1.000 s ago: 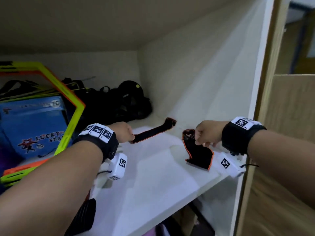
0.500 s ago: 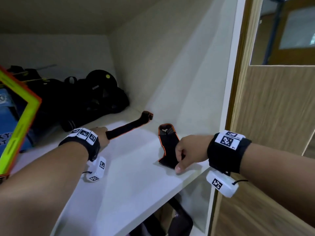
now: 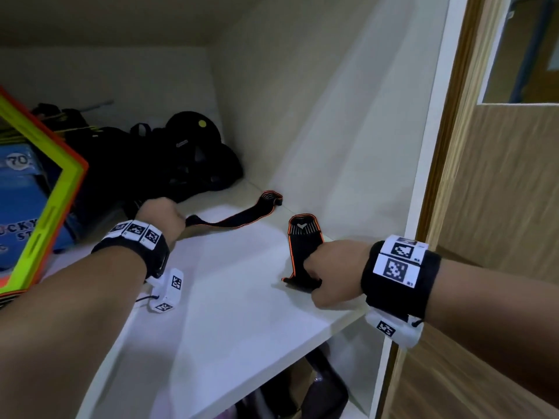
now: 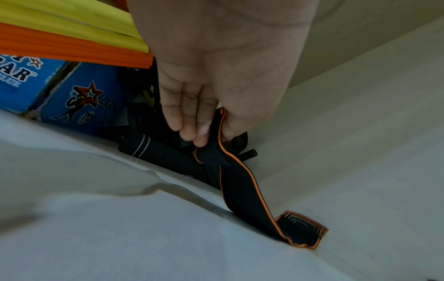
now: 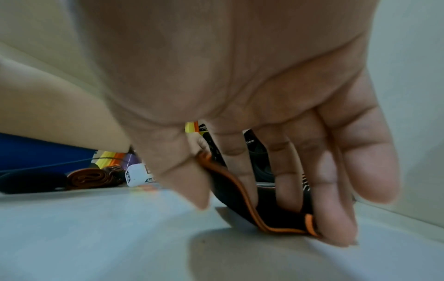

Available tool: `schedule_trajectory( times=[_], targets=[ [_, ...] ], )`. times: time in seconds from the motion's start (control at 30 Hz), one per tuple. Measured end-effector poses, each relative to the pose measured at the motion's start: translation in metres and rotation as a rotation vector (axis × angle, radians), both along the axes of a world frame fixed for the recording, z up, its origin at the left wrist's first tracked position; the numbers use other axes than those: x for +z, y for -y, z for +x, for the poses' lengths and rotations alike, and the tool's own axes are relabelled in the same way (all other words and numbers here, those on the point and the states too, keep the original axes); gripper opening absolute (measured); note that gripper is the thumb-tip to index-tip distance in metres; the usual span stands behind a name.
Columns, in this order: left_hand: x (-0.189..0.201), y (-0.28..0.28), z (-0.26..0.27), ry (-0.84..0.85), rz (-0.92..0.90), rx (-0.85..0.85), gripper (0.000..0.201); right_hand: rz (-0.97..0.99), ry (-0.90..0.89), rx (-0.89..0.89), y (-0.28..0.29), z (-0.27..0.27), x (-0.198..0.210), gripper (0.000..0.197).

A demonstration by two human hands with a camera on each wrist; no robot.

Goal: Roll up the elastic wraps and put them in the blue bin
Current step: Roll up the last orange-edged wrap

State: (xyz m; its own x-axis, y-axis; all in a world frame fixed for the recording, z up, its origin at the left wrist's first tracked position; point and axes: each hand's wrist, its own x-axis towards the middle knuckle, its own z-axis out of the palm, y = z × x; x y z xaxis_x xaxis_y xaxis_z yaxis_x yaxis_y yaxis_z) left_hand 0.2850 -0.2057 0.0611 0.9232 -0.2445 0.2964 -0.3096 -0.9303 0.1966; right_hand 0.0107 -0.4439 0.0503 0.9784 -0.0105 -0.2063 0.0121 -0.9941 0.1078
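Two black elastic wraps with orange edging lie on a white shelf (image 3: pixel 230 297). My left hand (image 3: pixel 160 214) pinches one end of the long wrap (image 3: pixel 236 220), which stretches right to the back corner; the left wrist view shows the fingers (image 4: pixel 192 121) curled on that long wrap (image 4: pixel 242 190). On the short wide wrap (image 3: pixel 302 237), my right hand (image 3: pixel 325 267) grips the near end close to the shelf's front. Thumb and fingers (image 5: pixel 334 209) curl round that short wrap (image 5: pixel 238 203) and press it to the board.
Black bags and straps (image 3: pixel 187 158) are piled at the back. Green and orange frames (image 3: pixel 54 207) lean over a blue box (image 3: pixel 21 192) on the left. The cabinet's side wall (image 3: pixel 332 131) stands close on the right, with a wooden door (image 3: pixel 499 222) beyond.
My right hand has gone from the short wrap's upper end to its near end, and that wrap now lies flat. The left hand still holds the long wrap, now lower on the shelf.
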Motion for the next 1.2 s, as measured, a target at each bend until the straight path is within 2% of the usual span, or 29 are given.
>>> schedule_trajectory(
  times=[0.07,0.13,0.27,0.37,0.5,0.53,0.63,0.73,0.8,0.9,1.0,1.1,1.2],
  targets=[
    [0.005,-0.006,-0.006,0.101,-0.1,-0.016,0.014,0.011,0.012,-0.018,-0.001,0.005,0.004,0.017],
    [0.011,-0.012,-0.012,0.179,-0.22,-0.047,0.023,0.064,0.065,-0.04,-0.001,0.012,0.012,0.012],
    [0.031,-0.023,-0.03,0.295,-0.396,-0.087,0.043,0.3,0.261,-0.079,-0.006,0.023,0.038,0.02],
    [0.048,-0.027,-0.057,0.244,-0.461,-0.127,0.046,0.594,0.392,-0.162,-0.015,0.031,0.057,0.012],
    [0.059,-0.029,-0.1,0.153,-0.52,-0.204,0.008,1.018,0.474,-0.238,-0.029,0.045,0.07,0.011],
    [0.058,-0.029,-0.111,0.146,-0.535,-0.219,0.006,1.115,0.491,-0.244,-0.034,0.047,0.071,0.01],
    [0.05,-0.03,-0.144,0.128,-0.621,-0.275,0.007,1.376,0.508,-0.252,-0.053,0.048,0.069,0.014],
    [0.038,-0.028,-0.174,0.015,-0.687,-0.324,0.012,1.552,0.466,-0.227,-0.074,0.046,0.058,0.013],
    [0.03,-0.027,-0.19,-0.074,-0.728,-0.362,0.016,1.61,0.449,-0.204,-0.086,0.046,0.05,0.013],
    [0.022,-0.029,-0.206,-0.148,-0.711,-0.378,0.026,1.595,0.415,-0.15,-0.098,0.044,0.041,0.03],
    [0.017,-0.032,-0.217,-0.189,-0.706,-0.358,0.036,1.576,0.431,-0.11,-0.105,0.039,0.036,0.03],
    [0.011,-0.043,-0.218,-0.044,-0.683,-0.313,0.043,1.628,0.476,-0.095,-0.108,0.033,0.034,0.02],
    [0.007,-0.05,-0.219,0.099,-0.631,-0.309,0.04,1.614,0.519,-0.049,-0.109,0.031,0.03,0.016]
  ],
)
